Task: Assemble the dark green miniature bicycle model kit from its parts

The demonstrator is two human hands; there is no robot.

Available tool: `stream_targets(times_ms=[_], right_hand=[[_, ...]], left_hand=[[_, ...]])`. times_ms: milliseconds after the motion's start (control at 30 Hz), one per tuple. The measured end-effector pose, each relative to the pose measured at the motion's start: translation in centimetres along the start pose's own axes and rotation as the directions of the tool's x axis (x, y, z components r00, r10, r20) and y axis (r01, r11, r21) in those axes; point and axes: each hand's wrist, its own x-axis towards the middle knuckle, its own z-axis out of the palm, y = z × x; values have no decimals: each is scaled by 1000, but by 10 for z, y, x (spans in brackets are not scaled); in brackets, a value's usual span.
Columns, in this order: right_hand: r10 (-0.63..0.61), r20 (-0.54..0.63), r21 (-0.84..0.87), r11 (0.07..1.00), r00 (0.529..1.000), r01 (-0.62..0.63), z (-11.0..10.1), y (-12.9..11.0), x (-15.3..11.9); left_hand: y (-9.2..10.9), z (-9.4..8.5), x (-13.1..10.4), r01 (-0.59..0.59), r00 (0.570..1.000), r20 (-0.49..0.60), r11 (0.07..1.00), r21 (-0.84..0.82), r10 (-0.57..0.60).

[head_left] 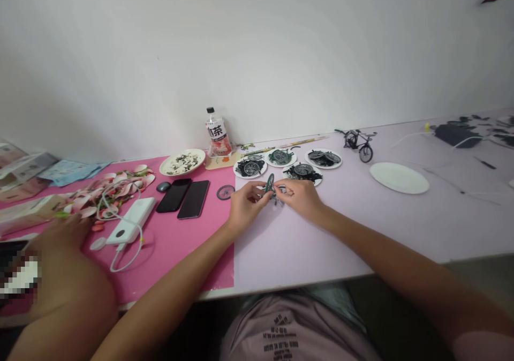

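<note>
Near the middle of the table, my left hand [249,203] pinches a small dark spoked wheel [270,182], held upright. My right hand [299,195] meets it from the right, its fingers closed on a small part beside the wheel, too small to name. Thin grey pieces show just below the fingertips. A loose wheel [225,192] lies flat on the pink surface left of my left hand. Behind my hands, several white plates [250,175] hold dark wheels and small parts. An assembled toy bicycle [357,142] stands at the back right.
An oval white plate [399,178] lies right. Left are two phones [193,199], a mouse [163,187], a white power bank [131,220] with cable, and pink petal-like pieces [120,187]. A bottle [218,133] stands behind. Another person's arm [68,275] rests at far left.
</note>
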Motion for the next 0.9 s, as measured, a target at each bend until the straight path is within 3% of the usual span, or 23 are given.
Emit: stream_targets(times_ms=[233, 400, 567, 667, 767, 900], right_hand=[[-313, -61, -200, 934, 948, 296, -1, 3, 2], [-295, -38, -215, 936, 955, 280, 0, 7, 1], [-56, 29, -94, 994, 998, 58, 3, 7, -2], [112, 96, 58, 991, 989, -118, 2, 2, -2], [280, 170, 253, 914, 945, -316, 0, -3, 1], [448, 337, 401, 727, 828, -557, -6, -6, 7]], left_hand=[[-1, 0, 0, 4, 1000, -1, 1000, -9, -4], [-1, 1, 0, 2, 1000, 5, 1000, -17, -2], [0, 1, 0, 11, 1000, 6, 1000, -11, -11], [0, 2, 1, 15, 1000, 9, 1000, -20, -15], [-1, 2, 1, 12, 1000, 8, 1000, -24, -12], [-1, 2, 0, -5, 1000, 13, 1000, -22, 6]])
